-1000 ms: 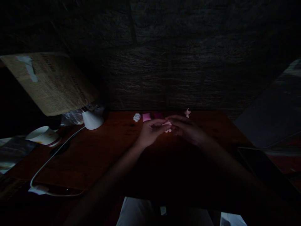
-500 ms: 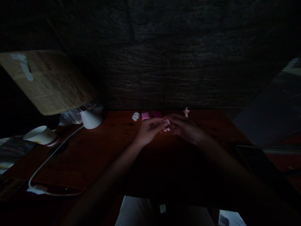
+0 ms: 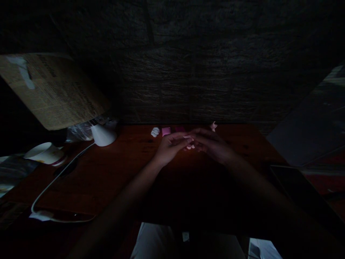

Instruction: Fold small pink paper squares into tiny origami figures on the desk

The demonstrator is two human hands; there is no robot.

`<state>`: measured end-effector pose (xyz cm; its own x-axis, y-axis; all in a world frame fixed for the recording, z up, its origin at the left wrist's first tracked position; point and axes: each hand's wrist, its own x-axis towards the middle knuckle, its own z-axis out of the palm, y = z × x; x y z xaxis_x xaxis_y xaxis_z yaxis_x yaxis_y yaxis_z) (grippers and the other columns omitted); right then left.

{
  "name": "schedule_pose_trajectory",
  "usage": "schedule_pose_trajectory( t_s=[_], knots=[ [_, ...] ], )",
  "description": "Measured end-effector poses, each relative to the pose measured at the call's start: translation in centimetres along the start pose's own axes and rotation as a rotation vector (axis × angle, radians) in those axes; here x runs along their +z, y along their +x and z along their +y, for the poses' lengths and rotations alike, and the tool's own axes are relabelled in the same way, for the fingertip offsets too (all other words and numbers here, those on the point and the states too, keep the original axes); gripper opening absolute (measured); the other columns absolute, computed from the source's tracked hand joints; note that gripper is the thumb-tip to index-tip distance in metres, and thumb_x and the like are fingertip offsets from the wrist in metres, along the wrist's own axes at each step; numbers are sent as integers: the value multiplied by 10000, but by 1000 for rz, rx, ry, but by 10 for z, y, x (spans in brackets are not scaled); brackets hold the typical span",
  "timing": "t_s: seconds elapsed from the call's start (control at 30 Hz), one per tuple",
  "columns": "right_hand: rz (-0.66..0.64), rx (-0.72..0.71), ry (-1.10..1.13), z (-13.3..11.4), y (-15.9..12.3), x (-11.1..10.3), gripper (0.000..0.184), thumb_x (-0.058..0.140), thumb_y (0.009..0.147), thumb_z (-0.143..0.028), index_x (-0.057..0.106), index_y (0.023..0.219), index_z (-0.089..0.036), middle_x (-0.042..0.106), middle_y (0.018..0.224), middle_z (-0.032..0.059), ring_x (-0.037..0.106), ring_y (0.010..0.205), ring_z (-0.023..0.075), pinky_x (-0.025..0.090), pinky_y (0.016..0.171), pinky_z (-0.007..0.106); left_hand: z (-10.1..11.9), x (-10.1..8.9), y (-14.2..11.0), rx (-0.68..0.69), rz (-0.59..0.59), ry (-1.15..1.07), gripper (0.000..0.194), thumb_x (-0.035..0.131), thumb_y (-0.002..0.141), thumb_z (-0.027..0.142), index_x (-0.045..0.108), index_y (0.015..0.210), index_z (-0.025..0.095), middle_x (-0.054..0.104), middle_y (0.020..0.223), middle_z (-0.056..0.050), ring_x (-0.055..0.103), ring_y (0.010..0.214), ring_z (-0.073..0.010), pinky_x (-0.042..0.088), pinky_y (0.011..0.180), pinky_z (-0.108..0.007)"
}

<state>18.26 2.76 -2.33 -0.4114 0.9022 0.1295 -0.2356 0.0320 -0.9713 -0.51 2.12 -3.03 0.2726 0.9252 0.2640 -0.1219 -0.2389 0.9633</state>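
Observation:
My left hand and my right hand meet over the back of the wooden table. Between their fingertips is a small pale pink piece that looks like modelling clay. Both hands are closed on it, and the fingers hide much of its shape. Behind my left hand lie a white lump and a pink block. A dark magenta block sits just beyond the fingers. Past my right hand stands a pale pink pointed piece.
At the left are a lamp with a white base and newsprint shade, a paper cup and a white cable. A dark flat object lies on the right. A stone-patterned wall rises behind the table.
Both hands stay together around the pink piece, with only slight finger movement. The whole view has shifted very slightly.

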Motion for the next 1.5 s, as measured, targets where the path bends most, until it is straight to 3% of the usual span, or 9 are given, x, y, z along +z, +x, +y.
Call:
schedule_pose_trajectory(
  t_s=[0.17, 0.37, 0.57, 0.7, 0.83, 1.1, 1.37, 1.5],
  knots=[
    [40, 0, -25, -1, 0, 1, 312, 862, 766, -464, 765, 950, -232, 704, 777, -4, 607, 679, 123, 466, 619, 255, 2, 0, 0, 19, 16, 19, 301, 856, 785, 393, 803, 991, 180, 810, 850, -66, 757, 735, -182, 598, 659, -289],
    [53, -40, -87, -4, 1, 1, 368, 775, 844, -584, 720, 824, -220, 604, 667, -25, 543, 607, 114, 423, 559, 252, 6, 3, 0, 0, 44, 4, 357, 879, 762, 380, 805, 1057, 192, 820, 854, -67, 749, 695, -175, 602, 639, -291],
    [-3, -290, -417, -16, -6, 0, 393, 863, 798, -449, 751, 1129, -268, 743, 948, 32, 687, 849, 199, 548, 767, 347, 6, 1, 1, 8, 19, -32, 386, 817, 821, 532, 829, 956, 171, 790, 765, -67, 730, 672, -156, 576, 626, -256],
    [45, -369, -493, -16, -7, -1, 333, 823, 851, -401, 762, 1152, -272, 747, 909, 26, 679, 770, 185, 550, 723, 343, 3, 0, 2, -41, -6, -96, 429, 813, 814, 565, 821, 971, 165, 787, 771, -80, 739, 701, -163, 573, 629, -250],
    [41, -334, -450, -14, -6, 1, 282, 824, 848, -440, 778, 1067, -269, 747, 816, 6, 679, 708, 182, 566, 687, 345, 3, 0, 2, -55, -15, -78, 381, 795, 839, 532, 820, 974, 176, 790, 795, -88, 737, 717, -161, 576, 644, -257],
    [11, -292, -343, -16, -6, 4, 276, 845, 823, -458, 790, 1021, -272, 768, 855, 10, 689, 744, 180, 582, 724, 354, 4, 0, 1, -40, -43, -117, 306, 805, 852, 477, 834, 990, 206, 790, 825, -82, 731, 734, -154, 568, 648, -255],
    [3, 84, 159, -1, 0, 3, 338, 909, 743, -452, 816, 1027, -293, 785, 902, 8, 695, 779, 144, 549, 689, 273, 1, 0, 1, -37, -8, -132, 346, 850, 798, 488, 832, 966, 186, 786, 796, -68, 712, 692, -141, 551, 633, -247],
    [-53, 146, 258, 0, 0, 6, 311, 910, 753, -365, 800, 1036, -299, 788, 929, 0, 713, 827, 147, 546, 695, 264, -2, -1, 0, -40, 23, -110, 383, 878, 751, 516, 843, 930, 179, 785, 775, -69, 685, 649, -138, 545, 613, -258]
  ],
)
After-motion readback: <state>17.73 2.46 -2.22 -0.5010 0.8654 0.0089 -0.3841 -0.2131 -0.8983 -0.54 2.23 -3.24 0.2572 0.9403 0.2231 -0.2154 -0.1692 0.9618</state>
